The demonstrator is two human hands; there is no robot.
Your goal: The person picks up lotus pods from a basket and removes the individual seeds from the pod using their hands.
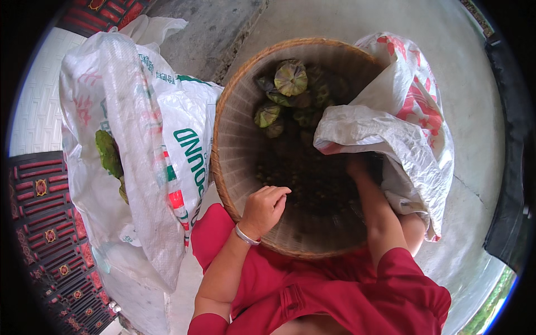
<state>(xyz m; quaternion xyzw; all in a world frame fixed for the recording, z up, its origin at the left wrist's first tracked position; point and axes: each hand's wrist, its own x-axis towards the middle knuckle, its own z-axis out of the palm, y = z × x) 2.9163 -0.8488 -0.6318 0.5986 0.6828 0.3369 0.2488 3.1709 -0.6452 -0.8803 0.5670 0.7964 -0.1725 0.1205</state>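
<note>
A deep woven basket [226,167] with a thick braided rim stands against my legs. Inside it, toward the far side, lie several round green-and-brown seed heads, like lotus pods [291,78]; small dark pieces [322,188] cover the bottom. My left hand [264,209], a silver bangle at its wrist, is over the near left rim, fingers bent together, nothing seen in them. My right hand [356,165] reaches down into the basket on the right; its fingers are lost in shadow beneath the fold of a white woven sack [368,125], so what it holds cannot be seen.
To the left stands another white woven sack [138,167] with printed lettering and green plant matter [109,153] in its opening. The sack with red print drapes over the basket's right rim. Concrete floor [473,167] lies around, with dark-and-red patterned panels [46,197] at the left edge.
</note>
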